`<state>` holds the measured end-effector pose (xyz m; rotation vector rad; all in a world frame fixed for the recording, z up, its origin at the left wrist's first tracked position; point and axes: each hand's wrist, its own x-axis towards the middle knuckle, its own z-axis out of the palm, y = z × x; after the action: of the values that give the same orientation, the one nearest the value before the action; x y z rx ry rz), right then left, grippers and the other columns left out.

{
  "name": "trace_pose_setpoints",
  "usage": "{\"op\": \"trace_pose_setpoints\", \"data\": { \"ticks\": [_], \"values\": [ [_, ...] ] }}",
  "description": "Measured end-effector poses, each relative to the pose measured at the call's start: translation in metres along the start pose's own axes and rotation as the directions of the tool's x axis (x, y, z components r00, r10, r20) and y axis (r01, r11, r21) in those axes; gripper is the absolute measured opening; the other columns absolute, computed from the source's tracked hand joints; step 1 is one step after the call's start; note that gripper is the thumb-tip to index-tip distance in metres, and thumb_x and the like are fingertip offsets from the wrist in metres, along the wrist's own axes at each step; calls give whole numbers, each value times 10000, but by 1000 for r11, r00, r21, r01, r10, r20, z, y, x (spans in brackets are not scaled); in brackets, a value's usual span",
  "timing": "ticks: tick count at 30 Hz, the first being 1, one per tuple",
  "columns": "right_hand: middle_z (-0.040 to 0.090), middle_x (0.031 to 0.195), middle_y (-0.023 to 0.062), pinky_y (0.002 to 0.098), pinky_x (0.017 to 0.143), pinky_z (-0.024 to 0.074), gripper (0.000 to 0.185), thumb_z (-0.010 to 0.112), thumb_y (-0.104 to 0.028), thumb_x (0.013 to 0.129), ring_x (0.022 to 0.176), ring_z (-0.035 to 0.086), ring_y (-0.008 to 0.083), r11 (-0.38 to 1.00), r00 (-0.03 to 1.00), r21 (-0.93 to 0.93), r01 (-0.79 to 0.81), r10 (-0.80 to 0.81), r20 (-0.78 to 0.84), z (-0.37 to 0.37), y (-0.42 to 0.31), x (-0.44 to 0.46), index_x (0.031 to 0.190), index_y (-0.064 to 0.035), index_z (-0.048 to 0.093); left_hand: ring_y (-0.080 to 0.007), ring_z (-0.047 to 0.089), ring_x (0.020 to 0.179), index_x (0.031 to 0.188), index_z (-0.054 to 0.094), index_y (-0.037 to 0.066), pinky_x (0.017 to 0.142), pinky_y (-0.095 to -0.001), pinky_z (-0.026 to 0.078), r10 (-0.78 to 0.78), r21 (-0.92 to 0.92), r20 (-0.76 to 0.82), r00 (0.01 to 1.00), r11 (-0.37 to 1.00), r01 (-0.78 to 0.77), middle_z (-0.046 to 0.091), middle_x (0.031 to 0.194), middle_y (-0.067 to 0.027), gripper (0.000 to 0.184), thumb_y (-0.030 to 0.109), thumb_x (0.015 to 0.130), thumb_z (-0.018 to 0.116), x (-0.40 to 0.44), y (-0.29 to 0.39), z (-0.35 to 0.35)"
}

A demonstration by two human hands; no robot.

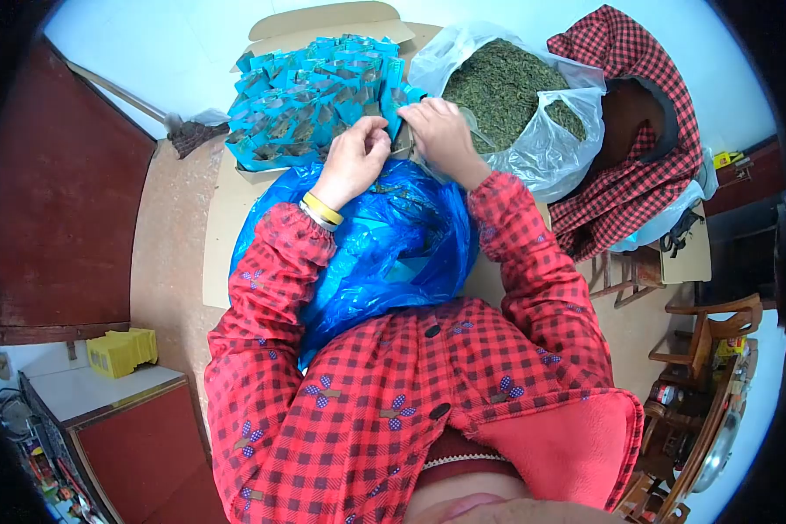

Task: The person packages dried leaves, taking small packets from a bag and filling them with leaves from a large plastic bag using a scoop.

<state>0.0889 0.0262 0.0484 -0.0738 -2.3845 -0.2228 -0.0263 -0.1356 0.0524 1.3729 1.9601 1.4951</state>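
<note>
Many small blue packets (310, 105) with open tops stand packed in a cardboard box. My left hand (355, 160) is at the box's near right corner, thumb and fingers pressed together. What it pinches, if anything, is hidden. Beside it, my right hand (444, 140) has its fingers bent against a blue packet (395, 98) at the right end of the rows. Below both hands lies a crumpled blue plastic bag (367, 279) with dark leaf bits on it. To the right of my right hand, a clear plastic bag (568, 162) holds dark green dried leaves (502, 87).
A red checked cloth (620, 52) drapes over a brown, rounded object right of the leaf bag. Wooden chairs (707, 332) stand at the right. At the lower left, a yellow container (122, 351) sits on a white-topped cabinet (96, 397).
</note>
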Motion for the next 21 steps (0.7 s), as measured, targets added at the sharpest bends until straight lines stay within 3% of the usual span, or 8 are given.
{"op": "trace_pose_setpoints", "data": {
  "ticks": [2,9,11,13,14,15,17,21],
  "values": [
    [588,811,41,379,739,462,169,598,-100,768,858,583,236,998,999,44,41,-41,-15,1,11,11,934,-117,625,-266,672,877,1142,588,-1,778,-357,523,90,146,20,996,985,-92,677,932,-157,308,135,867,614,-6,5,0],
    [656,830,90,407,755,498,106,562,-72,755,872,619,294,935,962,308,-178,98,256,-34,22,47,816,-80,649,-402,622,889,1035,613,12,771,-468,496,149,205,245,958,958,-202,650,923,-218,278,201,831,613,-23,-2,6],
    [674,863,92,413,777,504,138,535,-74,756,892,627,300,908,924,347,-234,97,370,-28,24,51,824,-73,655,-403,619,934,1007,617,14,792,-465,498,0,272,439,899,953,-133,650,954,-219,263,175,800,608,-27,1,9],
    [680,893,92,411,813,501,156,541,-75,760,929,621,297,938,875,289,-193,31,483,-6,23,45,851,-80,668,-365,623,976,1095,614,20,860,-445,486,150,329,590,793,853,-406,658,1011,-183,350,120,760,624,-35,-21,19],
    [679,928,91,417,857,485,178,565,-74,762,982,611,295,945,860,276,-175,10,510,3,19,40,901,-93,674,-335,594,1065,1077,634,51,981,-501,406,60,425,602,797,820,-383,656,1051,-147,369,93,711,609,-48,-26,23],
    [679,928,91,417,857,485,178,565,-74,762,982,611,295,945,862,276,-176,12,507,9,17,34,901,-93,674,-335,594,1065,1077,634,51,981,-501,406,60,427,603,796,818,-385,656,1051,-147,369,93,711,609,-51,-25,25],
    [697,929,84,399,827,483,209,578,-80,748,981,621,295,982,986,164,89,-111,127,17,8,23,914,-119,699,-299,573,1117,1064,647,78,1031,-540,338,-184,606,675,715,690,-395,653,1076,-118,359,84,708,603,-56,-27,26],
    [646,933,89,426,824,477,159,596,-60,744,930,600,307,964,995,267,-6,-20,95,-24,-27,11,891,-95,646,-314,598,1035,995,668,96,1038,-574,331,10,459,616,788,808,-370,651,959,-110,292,72,713,593,-72,-17,-5]
  ]
}}
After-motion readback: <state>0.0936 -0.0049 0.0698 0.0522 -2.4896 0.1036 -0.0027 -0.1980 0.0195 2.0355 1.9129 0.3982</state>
